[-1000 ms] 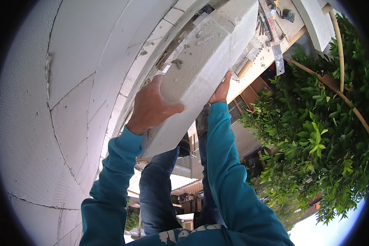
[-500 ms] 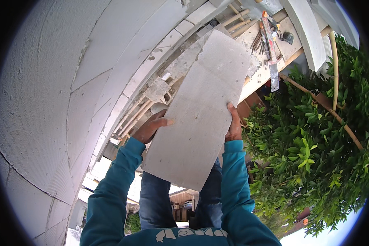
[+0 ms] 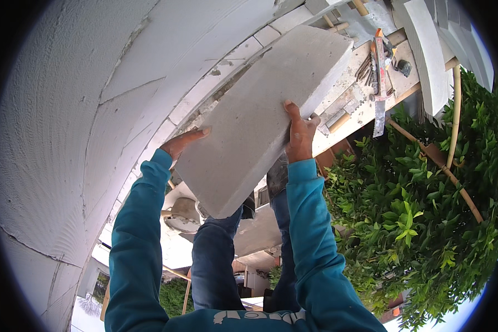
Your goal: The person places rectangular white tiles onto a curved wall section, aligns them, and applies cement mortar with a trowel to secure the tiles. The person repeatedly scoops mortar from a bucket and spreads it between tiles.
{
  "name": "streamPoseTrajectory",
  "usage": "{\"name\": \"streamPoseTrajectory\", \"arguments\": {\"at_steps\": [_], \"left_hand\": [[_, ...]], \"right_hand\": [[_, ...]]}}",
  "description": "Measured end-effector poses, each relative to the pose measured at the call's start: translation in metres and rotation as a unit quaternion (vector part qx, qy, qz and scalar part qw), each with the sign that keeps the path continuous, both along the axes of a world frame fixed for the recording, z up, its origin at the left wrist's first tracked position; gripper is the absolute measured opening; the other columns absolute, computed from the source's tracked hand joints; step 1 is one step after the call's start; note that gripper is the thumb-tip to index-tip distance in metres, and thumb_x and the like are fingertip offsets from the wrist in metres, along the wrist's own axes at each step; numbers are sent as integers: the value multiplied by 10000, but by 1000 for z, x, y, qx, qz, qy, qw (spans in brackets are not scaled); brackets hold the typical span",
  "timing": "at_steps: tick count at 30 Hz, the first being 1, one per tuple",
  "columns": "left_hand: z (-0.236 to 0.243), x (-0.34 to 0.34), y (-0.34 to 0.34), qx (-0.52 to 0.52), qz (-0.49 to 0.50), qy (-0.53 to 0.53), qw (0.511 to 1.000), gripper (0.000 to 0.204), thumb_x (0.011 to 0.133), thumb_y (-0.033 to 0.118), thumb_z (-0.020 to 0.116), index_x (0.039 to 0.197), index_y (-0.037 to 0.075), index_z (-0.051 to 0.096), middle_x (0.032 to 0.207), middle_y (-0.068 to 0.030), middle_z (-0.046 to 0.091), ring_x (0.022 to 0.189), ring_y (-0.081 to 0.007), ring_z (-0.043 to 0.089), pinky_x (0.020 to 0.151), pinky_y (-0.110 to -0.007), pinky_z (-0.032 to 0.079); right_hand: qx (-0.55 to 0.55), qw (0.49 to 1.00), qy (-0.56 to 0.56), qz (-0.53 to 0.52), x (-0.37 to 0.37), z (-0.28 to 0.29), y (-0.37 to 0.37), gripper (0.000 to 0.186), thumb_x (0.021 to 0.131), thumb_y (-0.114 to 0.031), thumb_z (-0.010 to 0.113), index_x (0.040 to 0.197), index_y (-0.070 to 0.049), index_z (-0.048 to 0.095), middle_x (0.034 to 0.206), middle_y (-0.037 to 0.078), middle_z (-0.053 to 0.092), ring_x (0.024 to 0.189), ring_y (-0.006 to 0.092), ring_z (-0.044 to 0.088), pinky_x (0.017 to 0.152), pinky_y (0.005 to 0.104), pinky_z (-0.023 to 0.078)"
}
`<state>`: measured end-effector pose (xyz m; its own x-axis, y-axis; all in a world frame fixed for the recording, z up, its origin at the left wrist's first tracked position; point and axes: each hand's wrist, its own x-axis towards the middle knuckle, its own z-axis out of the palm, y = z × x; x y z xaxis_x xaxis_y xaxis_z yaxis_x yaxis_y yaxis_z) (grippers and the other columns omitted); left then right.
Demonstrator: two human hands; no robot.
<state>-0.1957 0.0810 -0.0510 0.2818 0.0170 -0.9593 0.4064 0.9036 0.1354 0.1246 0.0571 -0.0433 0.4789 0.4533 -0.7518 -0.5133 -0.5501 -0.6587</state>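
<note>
A long, pale grey block is held above my legs, angled from lower left to upper right. My left hand grips its left edge, thumb on the top face, other fingers mostly hidden. My right hand is wrapped on the opposite long edge, thumb pressed on the face. Beside the block's upper right, a hand saw lies on a mortar-stained board with some other tools. A notched trowel with a wooden handle is near my right hand.
A white block wall with cracked joints curves along the left. Leafy branches and bamboo poles fill the right. White blocks stand at the upper right. A round metal container is below the block.
The block first tipped broad face up, then moved upward with its right side face showing again. My right hand moved up and inward; my left hand rose and shifted slightly left.
</note>
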Motion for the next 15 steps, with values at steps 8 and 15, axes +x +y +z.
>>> {"name": "streamPoseTrajectory", "arguments": {"at_steps": [8,15], "left_hand": [[-79,-27,-2,197,-9,191,962,827,894,646,566,1449,46,438,1378,-146,541,1227,-264,548,1035,-386,436],[-149,-8,-61,98,481,-10,871,595,954,440,601,1404,71,476,1339,-115,568,1171,-221,589,981,-370,503]], "right_hand": [[-55,986,-155,28,-55,-61,71,972,698,-277,800,1352,117,198,1260,315,467,1144,410,539,1022,411,428],[-91,970,-225,24,-77,-123,90,985,691,-309,794,1361,90,191,1273,325,474,1170,447,542,1012,457,447]]}}
